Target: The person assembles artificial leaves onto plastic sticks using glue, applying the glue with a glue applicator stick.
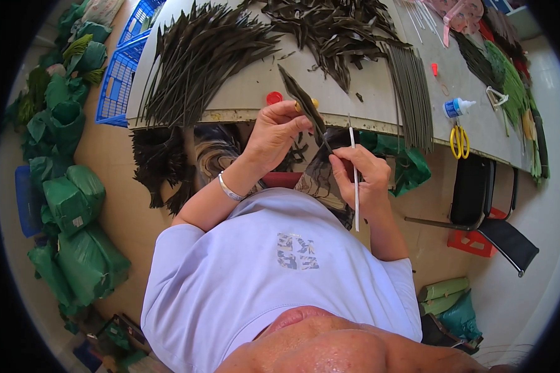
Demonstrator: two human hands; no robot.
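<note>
A long dark green artificial leaf (pixel 300 94) is pinched between the thumb and fingers of my left hand (pixel 275 135), its tip pointing up over the table edge. Something small and yellow shows at those fingertips. My right hand (pixel 365 176) is closed at the leaf's lower end, and a thin white stick (pixel 356 202) runs upright through its fingers. Beyond my hands, a thick bundle of stemmed dark leaves (pixel 196 65) lies at the left of the table, with a pile of loose dark leaves (pixel 333 28) at the back and a row of dark stems (pixel 410 93) to the right.
On the table (pixel 370 84) are a red round lid (pixel 274 97), a red cap (pixel 434 69), a blue-and-white squeeze bottle (pixel 457 107) and yellow-handled scissors (pixel 460 143). Blue crates (pixel 119 81) and green bags (pixel 84 252) stand left. A black chair (pixel 473 193) is at right.
</note>
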